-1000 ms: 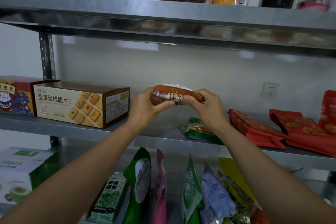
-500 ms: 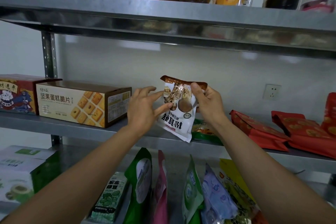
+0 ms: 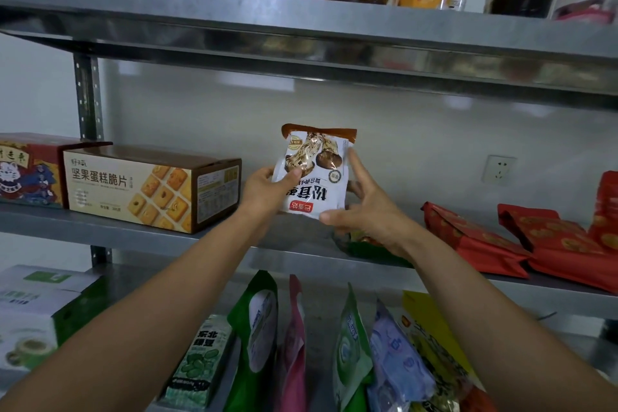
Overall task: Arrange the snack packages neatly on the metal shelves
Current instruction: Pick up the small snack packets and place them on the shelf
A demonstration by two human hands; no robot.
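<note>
A: Your left hand (image 3: 264, 189) pinches the mushroom packet (image 3: 314, 177) by its left edge, thumb across the front, so that hand carries the weight.

B: Your right hand (image 3: 368, 211) lies loose against it: index finger straight up the right edge, thumb under the lower corner. You steady with it rather than clamp, I'd say so you can turn the packet.

A: You may need to. The print reads upside down, with the brown seal on top. The packet hangs above the middle shelf (image 3: 100, 227), off the metal, in the gap between the biscuit box (image 3: 143, 187) toward the left end and the red pouches (image 3: 475, 241) toward the right end.

B: That gap looks like your slot. Mind the green packet (image 3: 364, 249) lying flat at the front edge under your right wrist. Set yours down on it and it will likely tip.

A: It's thin foil, so it probably wants the wall (image 3: 401, 130) or a neighbour to lean on, as the standing pouches (image 3: 257, 321) below lean on each other.
</note>
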